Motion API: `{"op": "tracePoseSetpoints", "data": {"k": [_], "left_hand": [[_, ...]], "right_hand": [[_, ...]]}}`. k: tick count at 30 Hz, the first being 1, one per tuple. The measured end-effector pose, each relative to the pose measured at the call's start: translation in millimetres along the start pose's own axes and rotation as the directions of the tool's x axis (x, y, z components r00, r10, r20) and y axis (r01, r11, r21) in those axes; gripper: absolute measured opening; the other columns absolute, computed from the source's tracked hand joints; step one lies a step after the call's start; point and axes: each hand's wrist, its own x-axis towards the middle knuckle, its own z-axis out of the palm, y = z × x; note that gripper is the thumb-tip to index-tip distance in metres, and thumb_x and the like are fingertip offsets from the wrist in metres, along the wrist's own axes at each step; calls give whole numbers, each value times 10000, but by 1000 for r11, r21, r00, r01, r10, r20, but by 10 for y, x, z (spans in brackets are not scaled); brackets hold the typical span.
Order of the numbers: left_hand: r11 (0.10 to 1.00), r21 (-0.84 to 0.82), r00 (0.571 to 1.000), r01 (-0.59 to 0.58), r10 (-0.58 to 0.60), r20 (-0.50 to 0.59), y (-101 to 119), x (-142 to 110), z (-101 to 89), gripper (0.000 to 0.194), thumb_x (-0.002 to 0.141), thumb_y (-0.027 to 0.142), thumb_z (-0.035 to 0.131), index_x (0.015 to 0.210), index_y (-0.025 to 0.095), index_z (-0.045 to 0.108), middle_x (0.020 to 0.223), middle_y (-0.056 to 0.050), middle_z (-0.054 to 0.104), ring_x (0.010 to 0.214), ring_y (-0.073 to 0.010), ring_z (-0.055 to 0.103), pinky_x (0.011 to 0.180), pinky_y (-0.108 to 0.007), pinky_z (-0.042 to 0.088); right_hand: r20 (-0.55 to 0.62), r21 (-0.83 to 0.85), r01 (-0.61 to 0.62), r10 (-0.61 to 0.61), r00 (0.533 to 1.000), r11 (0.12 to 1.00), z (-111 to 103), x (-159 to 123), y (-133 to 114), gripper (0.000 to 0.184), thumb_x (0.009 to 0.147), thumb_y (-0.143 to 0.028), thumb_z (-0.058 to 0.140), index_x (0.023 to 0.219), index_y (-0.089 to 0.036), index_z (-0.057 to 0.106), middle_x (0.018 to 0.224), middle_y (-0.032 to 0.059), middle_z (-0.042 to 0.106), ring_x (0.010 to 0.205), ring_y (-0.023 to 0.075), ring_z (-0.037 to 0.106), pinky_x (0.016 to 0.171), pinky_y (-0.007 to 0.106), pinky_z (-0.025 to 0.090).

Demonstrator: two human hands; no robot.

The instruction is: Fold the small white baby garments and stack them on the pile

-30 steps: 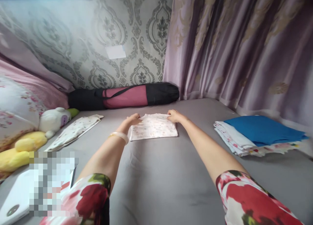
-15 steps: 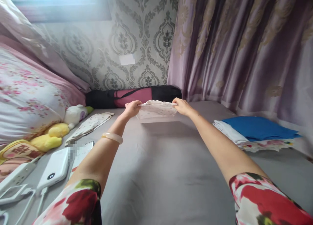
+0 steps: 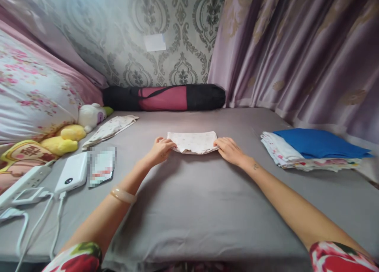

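Note:
A pale cloth (image 3: pixel 192 141) with faint spots, folded into a narrow rectangle, lies at the middle of the grey bed sheet (image 3: pixel 201 201). My left hand (image 3: pixel 161 149) pinches its near left corner, and a light bangle circles that wrist. At the near right corner, my right hand (image 3: pixel 231 149) grips the cloth between thumb and fingers. The near edge of the cloth sags slightly between the two hands. To the right sits a stack of folded cloths (image 3: pixel 284 153) with a blue cloth (image 3: pixel 316 141) on top. Another spotted cloth (image 3: pixel 111 130) lies flat to the left.
A black and pink long bag (image 3: pixel 164 98) lies along the wall. On the left are plush toys (image 3: pixel 69 139), a power strip (image 3: pixel 29 181), a white power bank (image 3: pixel 72 171) with cables, and a phone-like blurred item (image 3: pixel 101 167). Purple curtains (image 3: pixel 266 66) hang at the right.
Both hands have lowered the cloth from the air onto the sheet, bringing it nearer to me. It hung down before; now it lies folded flat. The view has tilted downward.

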Motion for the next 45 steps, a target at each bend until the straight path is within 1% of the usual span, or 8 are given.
{"op": "tracePoseSetpoints", "data": {"k": [8,11,14,17,22,26,34,45], "left_hand": [[999,-45,998,15,-13,59,77,-162,-19,436,722,106,422,1069,253,640,1122,-41,655,1047,-211,576,1073,-414,228],[990,-90,993,111,-106,55,160,-52,-83,294,807,181,431,980,236,662,1004,-30,697,965,-204,610,1019,-387,303],[971,-104,975,213,-218,-33,297,192,-56,285,884,228,396,1020,223,647,1088,-49,688,1041,-217,601,974,-372,360],[966,-73,967,247,-251,-51,464,462,56,325,914,215,375,1158,196,588,1246,-85,625,1173,-232,545,1002,-382,370],[963,52,964,266,-267,11,580,668,297,405,952,233,313,1311,138,475,1443,-154,444,1383,-302,320,1124,-525,218],[959,63,960,276,-278,27,471,641,425,450,982,321,254,1371,174,426,1461,-150,413,1380,-310,314,1113,-576,204],[950,101,955,296,-292,-50,324,602,444,482,977,424,255,1351,196,456,1434,-133,442,1353,-313,339,1127,-525,203],[889,57,890,455,-455,-12,236,568,412,506,965,456,238,1366,211,428,1496,-132,379,1423,-308,239,1117,-533,230]], "right_hand": [[135,26,-15,12,991,1000,-70,-135,-100,429,737,5,403,1030,-210,633,1091,59,648,1036,201,547,923,303,340],[151,-5,-101,100,983,995,-103,44,-178,350,798,-35,403,942,-202,674,1042,56,680,1008,205,581,921,311,350],[100,11,-121,120,988,993,-30,361,-320,359,849,-71,391,1042,-182,672,1142,69,665,1091,210,568,968,312,348],[93,47,-86,81,992,995,135,680,-513,433,911,-125,332,1272,-150,571,1352,100,555,1260,221,472,1076,349,280],[228,62,-131,114,967,989,407,925,-710,552,967,-257,228,1478,-67,314,1550,133,271,1440,236,202,1169,437,131],[239,79,-128,106,965,989,511,920,-660,584,969,-299,192,1497,-63,269,1562,115,242,1447,219,178,1179,438,103],[235,33,-204,191,953,978,526,878,-444,590,977,-333,193,1500,-69,266,1565,119,228,1445,244,179,1178,458,91],[125,-56,-384,388,913,921,544,709,-272,585,980,-357,229,1465,-45,333,1539,160,287,1431,265,221,1175,415,120]]}}
